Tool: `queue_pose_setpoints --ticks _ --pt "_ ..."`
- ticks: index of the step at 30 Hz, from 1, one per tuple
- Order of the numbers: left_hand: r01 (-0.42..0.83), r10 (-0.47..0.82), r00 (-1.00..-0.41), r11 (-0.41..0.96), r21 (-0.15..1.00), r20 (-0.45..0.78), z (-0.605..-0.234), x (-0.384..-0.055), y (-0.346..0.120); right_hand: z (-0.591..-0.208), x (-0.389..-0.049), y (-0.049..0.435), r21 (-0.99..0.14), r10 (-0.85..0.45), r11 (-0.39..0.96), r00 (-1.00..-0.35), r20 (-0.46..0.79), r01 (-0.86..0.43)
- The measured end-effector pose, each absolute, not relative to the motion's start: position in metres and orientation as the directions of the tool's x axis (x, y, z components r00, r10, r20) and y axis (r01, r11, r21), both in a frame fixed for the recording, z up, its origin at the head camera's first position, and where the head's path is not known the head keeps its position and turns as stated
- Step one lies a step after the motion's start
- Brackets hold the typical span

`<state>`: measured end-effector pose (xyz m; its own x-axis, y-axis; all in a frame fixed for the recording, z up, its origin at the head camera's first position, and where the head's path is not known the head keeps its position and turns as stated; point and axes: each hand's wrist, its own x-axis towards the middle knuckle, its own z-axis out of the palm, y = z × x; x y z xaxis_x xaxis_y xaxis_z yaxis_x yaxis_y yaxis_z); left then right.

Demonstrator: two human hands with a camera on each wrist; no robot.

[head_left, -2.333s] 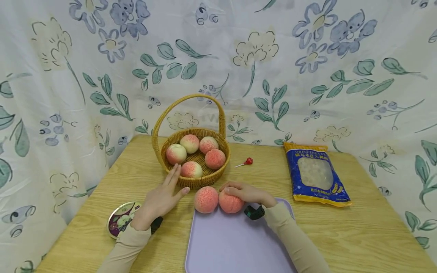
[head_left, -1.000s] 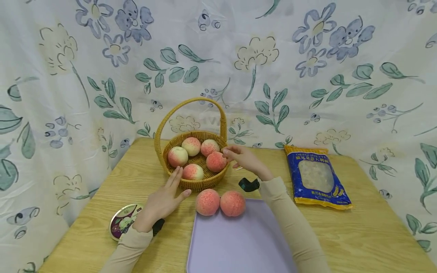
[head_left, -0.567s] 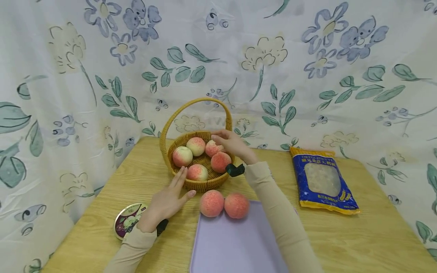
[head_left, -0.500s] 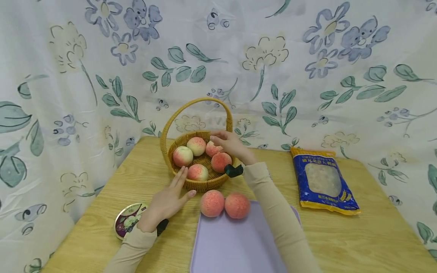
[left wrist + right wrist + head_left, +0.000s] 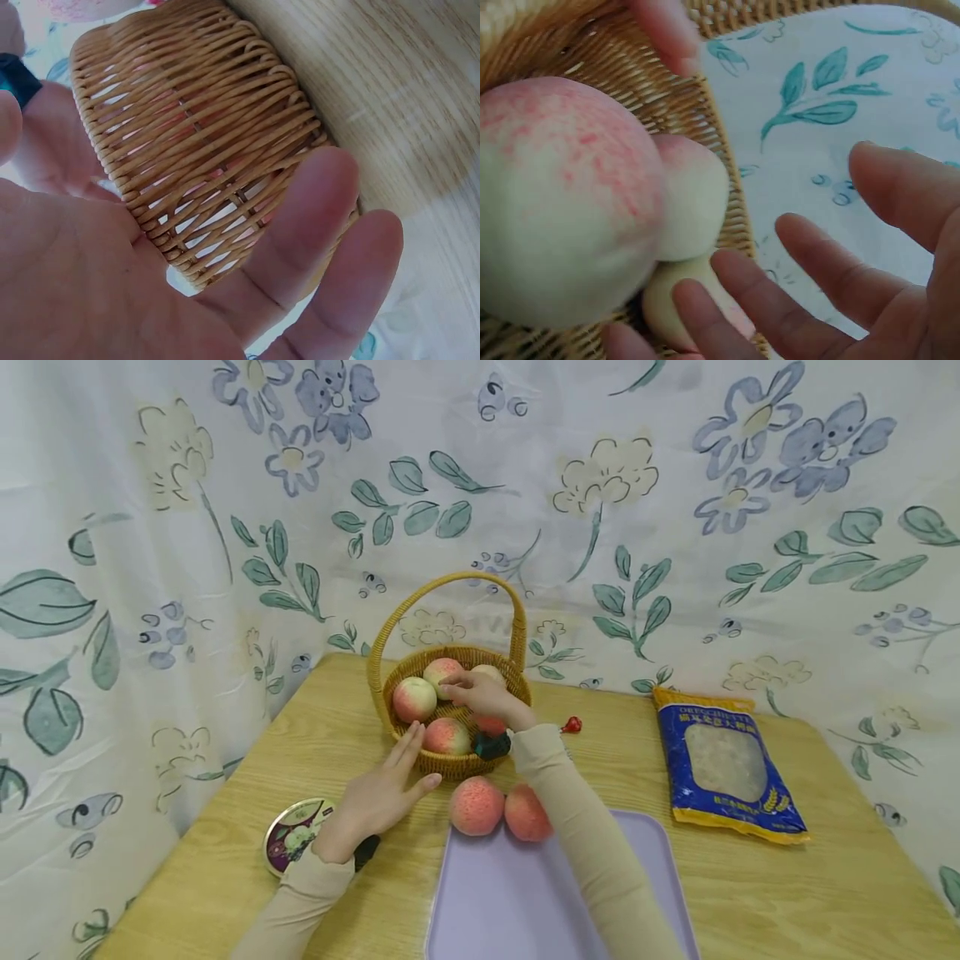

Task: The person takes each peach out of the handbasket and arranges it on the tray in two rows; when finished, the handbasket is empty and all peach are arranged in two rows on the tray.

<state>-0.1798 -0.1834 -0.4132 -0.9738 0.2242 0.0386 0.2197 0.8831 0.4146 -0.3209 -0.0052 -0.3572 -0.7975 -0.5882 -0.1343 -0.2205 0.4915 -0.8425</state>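
A wicker basket (image 5: 457, 767) with a tall handle holds several peaches, pink and pale cream, one of them a peach (image 5: 415, 699) at its left side. My right hand (image 5: 486, 696) hovers over the basket, its loosely bent fingers near the rear peach (image 5: 444, 673); in the right wrist view those fingers are spread beside a large peach (image 5: 562, 202), holding nothing. Straight fingers of my left hand (image 5: 378, 797) touch the basket's front left side, where the left wrist view shows the woven wall (image 5: 195, 127). My right hand and wrist partly cover the peaches at the basket's right.
Two pinker peaches (image 5: 477, 806) sit at the far edge of a lilac tray (image 5: 517, 902), one partly behind my right sleeve. A round tin (image 5: 292, 835) lies left of my left wrist. A red lollipop (image 5: 572, 725) and a blue pasta bag (image 5: 727, 764) lie to the right.
My right hand let go of the right-hand peach on the tray, moved up to the basket's right side, then leftward over the peaches inside. My left hand stays at the basket.
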Motion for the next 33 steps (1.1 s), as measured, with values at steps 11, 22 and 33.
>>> queue_pose_setpoints --ticks 11,22,33 --pt "0.213 0.248 -0.968 0.893 0.397 -0.038 -0.395 -0.178 -0.184 -0.379 -0.321 -0.014 -0.732 -0.705 0.572 -0.677 -0.209 -0.37" --pt "0.227 0.246 -0.969 0.89 0.394 0.003 -0.394 -0.178 -0.186 -0.384 -0.327 -0.015 -0.663 -0.717 0.635 -0.622 -0.315 -0.396" --pt "0.213 0.235 -0.972 0.896 0.39 -0.01 -0.402 -0.178 -0.187 -0.39 -0.335 -0.007 -0.685 -0.752 0.602 -0.58 -0.314 -0.409"
